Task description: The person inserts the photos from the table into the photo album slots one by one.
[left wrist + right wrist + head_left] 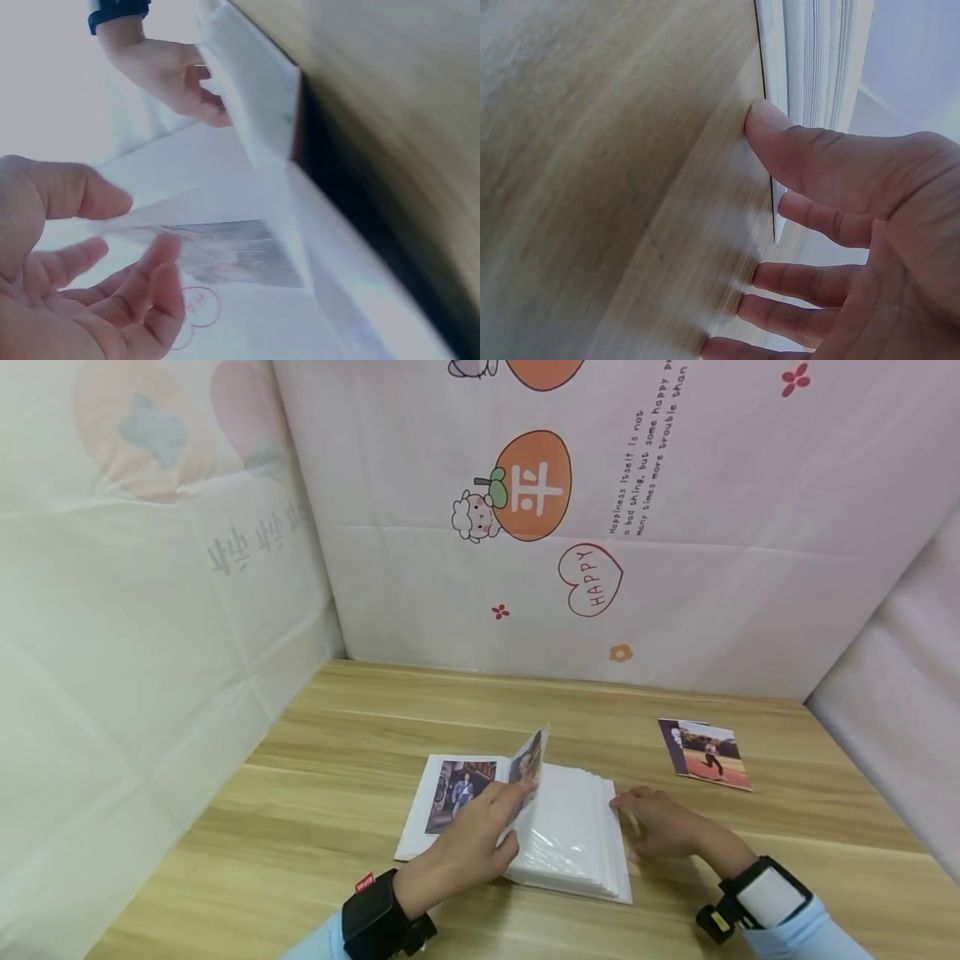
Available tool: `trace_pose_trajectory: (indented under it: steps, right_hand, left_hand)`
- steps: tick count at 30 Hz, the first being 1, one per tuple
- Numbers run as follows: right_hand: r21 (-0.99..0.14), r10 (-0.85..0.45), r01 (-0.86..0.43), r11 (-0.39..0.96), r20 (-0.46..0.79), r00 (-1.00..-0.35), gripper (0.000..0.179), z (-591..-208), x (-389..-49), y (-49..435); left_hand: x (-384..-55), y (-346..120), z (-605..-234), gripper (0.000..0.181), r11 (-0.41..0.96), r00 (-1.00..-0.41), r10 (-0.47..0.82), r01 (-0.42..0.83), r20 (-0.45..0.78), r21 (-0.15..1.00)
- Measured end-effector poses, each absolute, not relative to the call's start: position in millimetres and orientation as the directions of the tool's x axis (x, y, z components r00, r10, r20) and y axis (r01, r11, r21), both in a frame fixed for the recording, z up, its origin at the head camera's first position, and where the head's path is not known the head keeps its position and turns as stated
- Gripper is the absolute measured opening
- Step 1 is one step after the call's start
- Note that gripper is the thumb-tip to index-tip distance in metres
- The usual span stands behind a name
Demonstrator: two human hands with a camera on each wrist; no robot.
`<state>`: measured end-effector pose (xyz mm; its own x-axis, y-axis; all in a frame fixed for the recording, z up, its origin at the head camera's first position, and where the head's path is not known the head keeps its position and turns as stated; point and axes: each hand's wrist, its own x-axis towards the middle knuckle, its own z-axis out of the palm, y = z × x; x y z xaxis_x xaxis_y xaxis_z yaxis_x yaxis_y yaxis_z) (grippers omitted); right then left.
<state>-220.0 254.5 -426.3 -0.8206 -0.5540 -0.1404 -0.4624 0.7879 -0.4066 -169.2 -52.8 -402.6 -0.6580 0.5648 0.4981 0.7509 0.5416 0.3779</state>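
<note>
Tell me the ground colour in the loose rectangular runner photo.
Reddish-orange; the loose rectangular photo shows best in the head view.

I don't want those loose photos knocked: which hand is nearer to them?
Right. The right hand is at the right edge of the album, on the near side of the loose photos and to their left; the left hand is farther left, at the raised page.

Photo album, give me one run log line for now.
album: open on table | left hand: touching raised page | right hand: at album's right edge | loose photos: beyond right hand
</note>
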Motion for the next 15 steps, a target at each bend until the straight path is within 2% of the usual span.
trace_pose_trajectory:
  steps: [8, 15]
  right_hand:
    - [-0.407, -0.545, -0.450, 0.794, -0.151, -0.825, 0.063, -426.3, -219.0, 253.5]
    - [-0.408, -0.546, -0.454, 0.792, -0.143, -0.825, 0.063, -426.9, -219.6, 253.8]
  left_hand:
    - [-168.3, -52.1, -389.6, 0.051, 0.486, -0.625, 0.428, 0.768, 0.653, 0.418]
    - [-165.9, -55.3, -386.4, 0.037, 0.495, -0.659, 0.405, 0.741, 0.634, 0.453]
